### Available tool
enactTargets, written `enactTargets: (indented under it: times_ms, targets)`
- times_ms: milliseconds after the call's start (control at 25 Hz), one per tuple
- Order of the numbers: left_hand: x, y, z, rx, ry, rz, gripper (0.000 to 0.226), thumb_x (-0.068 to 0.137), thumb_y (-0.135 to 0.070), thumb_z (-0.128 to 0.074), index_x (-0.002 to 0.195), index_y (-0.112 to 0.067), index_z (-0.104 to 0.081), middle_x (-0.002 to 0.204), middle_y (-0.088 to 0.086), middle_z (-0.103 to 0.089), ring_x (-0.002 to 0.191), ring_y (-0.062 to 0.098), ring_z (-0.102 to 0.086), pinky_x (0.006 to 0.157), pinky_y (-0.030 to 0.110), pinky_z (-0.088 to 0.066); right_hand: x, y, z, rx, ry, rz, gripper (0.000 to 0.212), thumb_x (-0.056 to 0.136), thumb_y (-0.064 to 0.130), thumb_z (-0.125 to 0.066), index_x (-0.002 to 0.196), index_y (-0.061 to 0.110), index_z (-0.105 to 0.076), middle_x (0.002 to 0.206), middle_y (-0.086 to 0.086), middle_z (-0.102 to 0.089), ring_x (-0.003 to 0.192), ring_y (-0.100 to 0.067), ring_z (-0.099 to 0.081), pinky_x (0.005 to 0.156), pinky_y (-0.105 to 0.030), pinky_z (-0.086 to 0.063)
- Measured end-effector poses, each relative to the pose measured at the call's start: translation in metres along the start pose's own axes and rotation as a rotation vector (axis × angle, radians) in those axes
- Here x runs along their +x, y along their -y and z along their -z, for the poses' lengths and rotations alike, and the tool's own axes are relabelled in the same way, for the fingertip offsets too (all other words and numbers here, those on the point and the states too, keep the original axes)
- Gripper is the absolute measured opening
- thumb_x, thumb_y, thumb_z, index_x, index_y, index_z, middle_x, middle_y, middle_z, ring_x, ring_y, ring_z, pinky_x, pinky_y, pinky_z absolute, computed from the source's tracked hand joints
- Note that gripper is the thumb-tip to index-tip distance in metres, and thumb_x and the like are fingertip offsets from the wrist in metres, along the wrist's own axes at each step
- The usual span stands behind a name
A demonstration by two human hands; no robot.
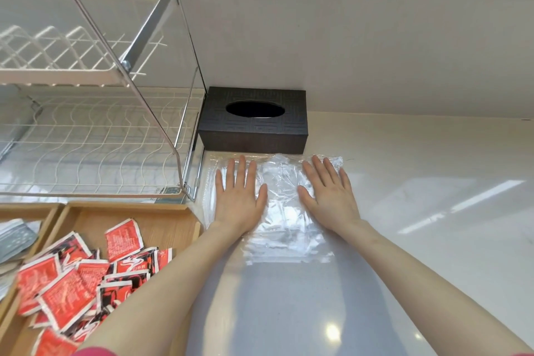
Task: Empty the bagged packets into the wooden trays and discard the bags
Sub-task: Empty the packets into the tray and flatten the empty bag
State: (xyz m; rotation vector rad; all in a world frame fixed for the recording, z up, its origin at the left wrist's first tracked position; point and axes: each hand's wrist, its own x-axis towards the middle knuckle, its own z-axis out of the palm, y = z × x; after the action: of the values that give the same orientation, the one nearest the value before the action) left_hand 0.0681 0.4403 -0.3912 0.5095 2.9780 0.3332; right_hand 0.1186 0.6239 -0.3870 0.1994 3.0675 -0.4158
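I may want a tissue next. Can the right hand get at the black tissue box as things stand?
Probably yes. The right hand lies flat and open on the clear bags, and the tissue box sits just past its fingertips against the wall, its oval opening uncovered. Nothing stands between them.

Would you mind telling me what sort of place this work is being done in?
Probably a home kitchen counter: a wire dish rack stands on the pale countertop, a dark tissue box sits against the wall, and red packets fill a wooden tray.
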Motion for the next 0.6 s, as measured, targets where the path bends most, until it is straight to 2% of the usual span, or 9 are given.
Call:
enactTargets:
  times_ms: [120, 280, 480, 600]
  targets:
    - [0.004, 0.002, 0.012, 0.002, 0.048, -0.018, 0.06, 0.092, -0.043, -0.026, 0.143, -0.017, -0.009, 0.155, 0.008, -0.007, 0.143, 0.026, 0.002, 0.114, 0.048, 0.003, 0.004, -0.001, 0.01, 0.049, 0.07, -0.006, 0.057, 0.093, 0.045, -0.031, 0.144, 0.026, -0.015, 0.157, 0.001, -0.006, 0.144, -0.016, 0.002, 0.115, -0.038, 0.003]
    - [0.004, -0.001, 0.034, -0.007, -0.032, -0.034, 0.055, 0.087, -0.043, -0.04, 0.135, -0.017, -0.031, 0.145, 0.011, -0.031, 0.138, 0.028, -0.017, 0.112, 0.047, -0.006, 0.001, 0.011, 0.024, 0.126, 0.052, -0.017, 0.055, 0.093, 0.039, -0.037, 0.143, 0.021, -0.02, 0.156, -0.001, -0.008, 0.144, -0.017, -0.001, 0.115, -0.036, 0.002]
    - [-0.023, -0.004, 0.056, -0.02, -0.024, -0.055, 0.055, 0.088, -0.041, -0.039, 0.137, -0.018, -0.03, 0.149, 0.006, -0.028, 0.14, 0.023, -0.016, 0.114, 0.045, -0.003, -0.024, 0.032, 0.052, 0.112, 0.037, -0.029, 0.058, 0.092, 0.034, -0.042, 0.143, 0.019, -0.019, 0.156, -0.003, -0.011, 0.144, -0.017, -0.004, 0.116, -0.037, -0.003]
    - [-0.048, 0.002, 0.075, -0.029, -0.047, -0.083, 0.052, 0.088, -0.039, -0.04, 0.134, -0.018, -0.035, 0.146, 0.007, -0.035, 0.137, 0.022, -0.024, 0.112, 0.043, -0.01, -0.048, 0.049, 0.071, 0.129, 0.029, -0.007, 0.059, 0.091, 0.031, -0.044, 0.143, 0.018, -0.019, 0.155, -0.005, -0.013, 0.143, -0.019, -0.008, 0.117, -0.038, -0.008]
